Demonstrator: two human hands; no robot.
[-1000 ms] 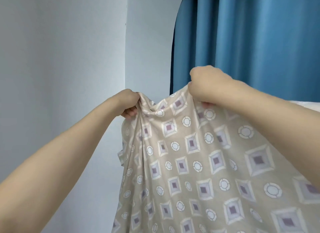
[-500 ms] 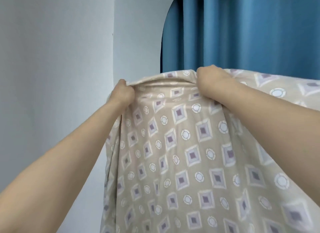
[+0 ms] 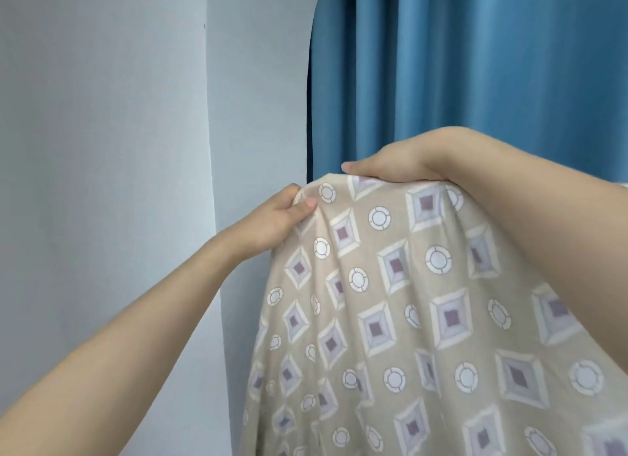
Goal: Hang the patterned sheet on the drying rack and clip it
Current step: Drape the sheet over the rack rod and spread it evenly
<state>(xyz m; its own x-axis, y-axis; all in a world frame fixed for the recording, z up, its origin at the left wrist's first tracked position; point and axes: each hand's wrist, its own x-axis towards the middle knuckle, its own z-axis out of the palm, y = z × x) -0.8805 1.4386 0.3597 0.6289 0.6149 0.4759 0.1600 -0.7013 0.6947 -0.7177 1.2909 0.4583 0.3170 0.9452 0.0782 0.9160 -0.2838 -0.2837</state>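
Patterned sheet (image 3: 424, 319) is being held up in front of the person, filling the lower right and draping down out of frame, its top fold raised at centre. Left corner of that fold is being pinched by the left hand (image 3: 282, 218), thumb on the near face, fingers curled behind, probably to keep the edge taut. Top of the fold is being pressed by the right hand (image 3: 390, 167), laid flat with fingers hidden behind the cloth; grip cannot be told. Likely it is being laid over a rack bar, but no rack or clip is seen. Farther back, grey wall (image 3: 102, 150) left, blue curtain (image 3: 475, 65) right.
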